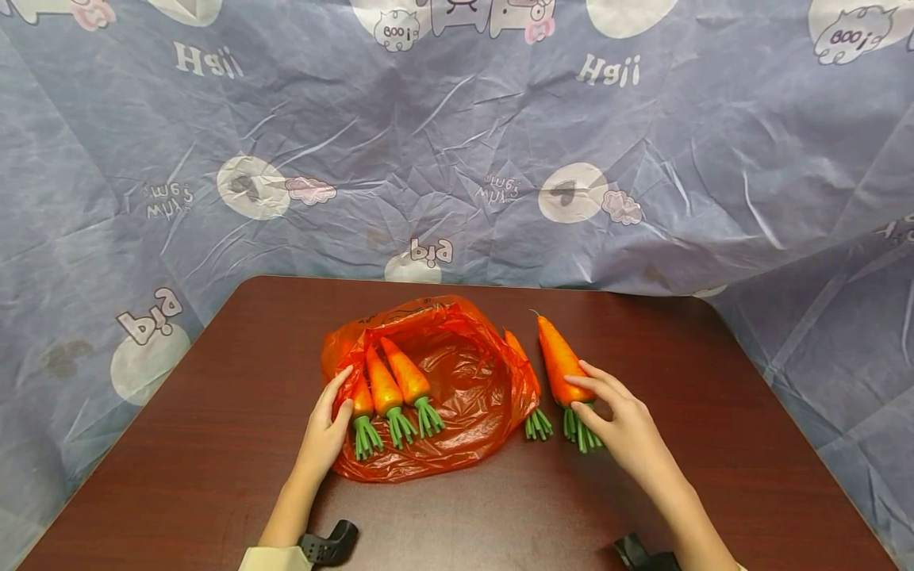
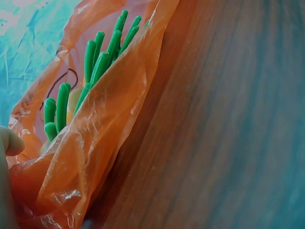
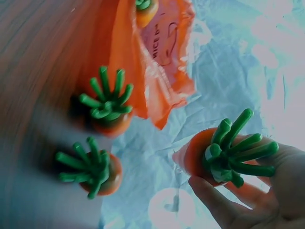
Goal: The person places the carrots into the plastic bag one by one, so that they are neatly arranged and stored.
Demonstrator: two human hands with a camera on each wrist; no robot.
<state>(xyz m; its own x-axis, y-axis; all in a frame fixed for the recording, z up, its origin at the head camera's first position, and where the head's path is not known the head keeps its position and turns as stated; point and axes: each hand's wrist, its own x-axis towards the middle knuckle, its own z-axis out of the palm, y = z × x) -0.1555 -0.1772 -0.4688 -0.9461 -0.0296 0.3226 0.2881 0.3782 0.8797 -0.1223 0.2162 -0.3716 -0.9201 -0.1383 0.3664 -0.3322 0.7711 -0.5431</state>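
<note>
An orange plastic bag [image 1: 464, 381] lies with its mouth towards the person, and three carrots with green stems, one of them the middle carrot [image 1: 384, 390], rest inside its left part. My left hand [image 1: 321, 432] grips the bag's left edge; its thumb shows beside the orange film [image 2: 105, 114] in the left wrist view. My right hand [image 1: 628, 432] holds a carrot [image 1: 560, 361] near its stem end, between thumb and fingers. The right wrist view shows this held carrot [image 3: 198, 152] apart from two other carrots, the upper [image 3: 112, 125] and the lower [image 3: 112, 176].
The brown table [image 1: 178, 444] extends around the bag. Another carrot [image 1: 530, 369] lies along the bag's right side. Behind the table hangs a grey-blue printed cloth [image 1: 443, 159]. Black bands are at both wrists, including the left band [image 1: 330, 546].
</note>
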